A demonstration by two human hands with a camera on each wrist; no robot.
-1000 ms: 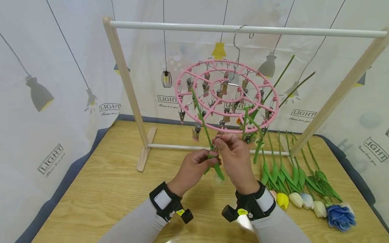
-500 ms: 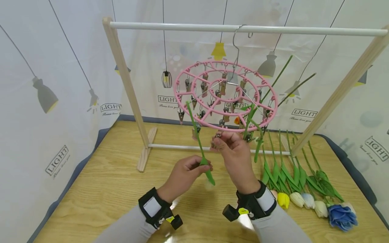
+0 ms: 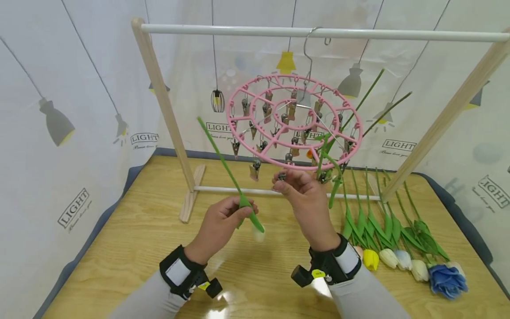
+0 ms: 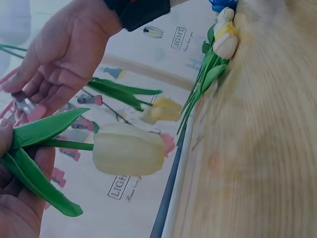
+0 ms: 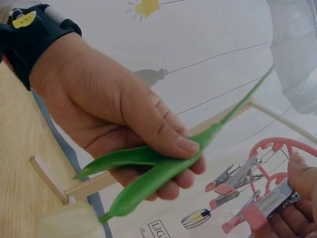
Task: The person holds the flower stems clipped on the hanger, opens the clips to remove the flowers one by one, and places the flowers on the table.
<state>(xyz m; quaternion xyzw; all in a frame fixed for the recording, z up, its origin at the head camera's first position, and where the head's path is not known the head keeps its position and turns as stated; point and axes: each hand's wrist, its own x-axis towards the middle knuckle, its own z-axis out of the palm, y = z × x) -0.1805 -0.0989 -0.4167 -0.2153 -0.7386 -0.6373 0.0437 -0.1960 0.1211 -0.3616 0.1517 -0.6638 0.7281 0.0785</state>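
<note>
A white tulip (image 4: 129,149) is held in my left hand (image 3: 222,225), pinched at its green leaves (image 5: 153,183) with the stem slanting up and left and the bloom hanging down. My right hand (image 3: 310,206) pinches a metal clip (image 5: 278,196) with pink tips, at the front edge of the pink round hanger (image 3: 275,163). The tulip and this clip are apart. In the head view the right fingers hide most of the clip. More metal clips (image 3: 255,170) dangle around the hanger.
The hanger hooks over the white top bar (image 3: 223,29) of a wooden stand. Flowers with green stems (image 3: 368,91) hang at its right side, including a pale yellow tulip (image 4: 166,109). Several tulips (image 3: 370,260) and a blue rose (image 3: 447,282) lie at the table's right.
The left hand has moved left and away from the clip, taking the tulip with it; its stem now leans further left. The right hand stays at the clip, and the hanger has shifted slightly.
</note>
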